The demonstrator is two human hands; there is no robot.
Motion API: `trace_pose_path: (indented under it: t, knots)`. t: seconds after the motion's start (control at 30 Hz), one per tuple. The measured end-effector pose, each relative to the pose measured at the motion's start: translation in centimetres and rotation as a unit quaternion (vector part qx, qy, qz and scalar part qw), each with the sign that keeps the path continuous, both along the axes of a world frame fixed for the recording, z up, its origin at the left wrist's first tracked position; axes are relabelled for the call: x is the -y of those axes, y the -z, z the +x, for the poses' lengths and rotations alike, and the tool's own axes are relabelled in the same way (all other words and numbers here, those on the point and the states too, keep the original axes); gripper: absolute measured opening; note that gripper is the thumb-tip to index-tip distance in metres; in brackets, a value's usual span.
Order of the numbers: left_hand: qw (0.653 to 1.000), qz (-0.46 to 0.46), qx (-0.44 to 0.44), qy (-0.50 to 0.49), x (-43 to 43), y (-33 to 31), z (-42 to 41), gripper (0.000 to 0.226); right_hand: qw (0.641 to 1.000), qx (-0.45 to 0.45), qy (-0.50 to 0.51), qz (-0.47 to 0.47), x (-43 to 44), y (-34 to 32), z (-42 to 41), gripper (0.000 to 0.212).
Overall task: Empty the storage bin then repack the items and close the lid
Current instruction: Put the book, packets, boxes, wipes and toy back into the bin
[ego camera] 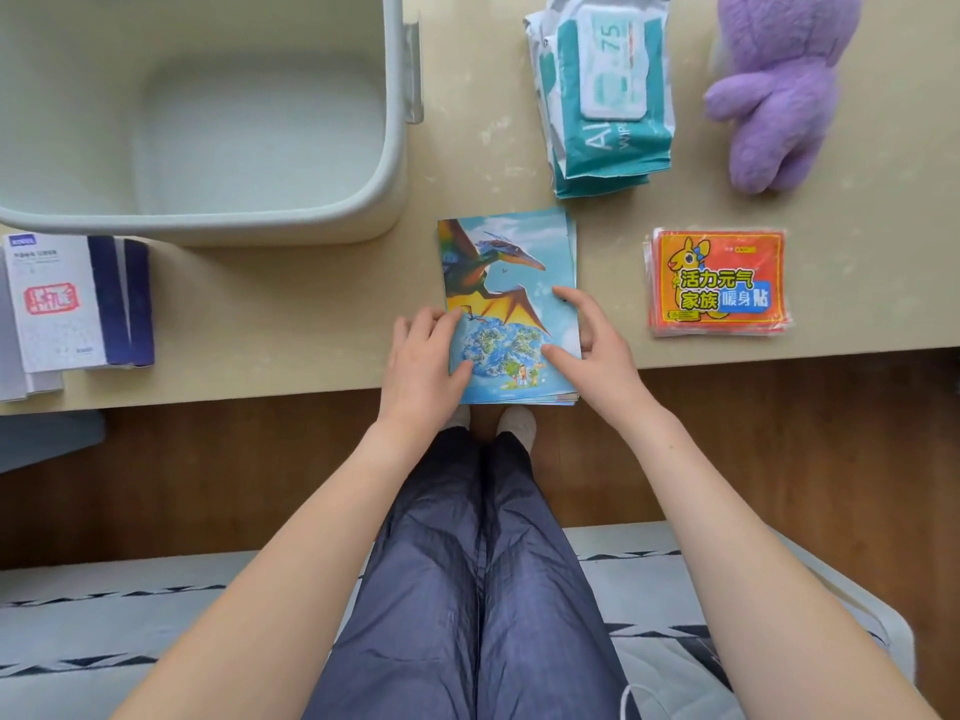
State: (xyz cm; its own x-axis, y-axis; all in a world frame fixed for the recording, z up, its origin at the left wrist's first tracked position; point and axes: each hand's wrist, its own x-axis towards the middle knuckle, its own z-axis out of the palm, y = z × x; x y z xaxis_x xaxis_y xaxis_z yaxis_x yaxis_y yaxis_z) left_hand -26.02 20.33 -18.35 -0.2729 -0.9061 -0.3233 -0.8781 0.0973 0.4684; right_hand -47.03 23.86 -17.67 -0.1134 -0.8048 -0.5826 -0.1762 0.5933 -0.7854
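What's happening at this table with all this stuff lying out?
A seated person holds a stack of dinosaur picture books at the near edge of the table, left hand and right hand on its sides. The storage bin looks empty; wipes, a purple plush toy and orange packets lie out.

Booklets (506, 283) right of bin (311, 220)
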Motion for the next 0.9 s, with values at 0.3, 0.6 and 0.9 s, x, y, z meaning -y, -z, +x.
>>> trace_pose_path:
  t: [0.3, 0.6, 0.9]
  knots:
    - [1.000, -0.003, -0.025, -0.006, -0.3, 0.3, 0.6, 0.059, 1.000, 0.005, -0.005, 0.000, -0.4, 0.1, 0.5, 0.059]
    - [0.993, 0.067, -0.090, -0.049, -0.4, -2.3, 0.6, 0.041, 0.998, 0.018, 0.054, -0.031, -1.3, -3.3, 1.2, 0.058]
    - [0.989, 0.006, -0.140, -0.042, -0.2, -12.1, 0.6, 0.024, 0.988, -0.010, 0.131, -0.075, -3.8, -13.6, -2.1, 0.058]
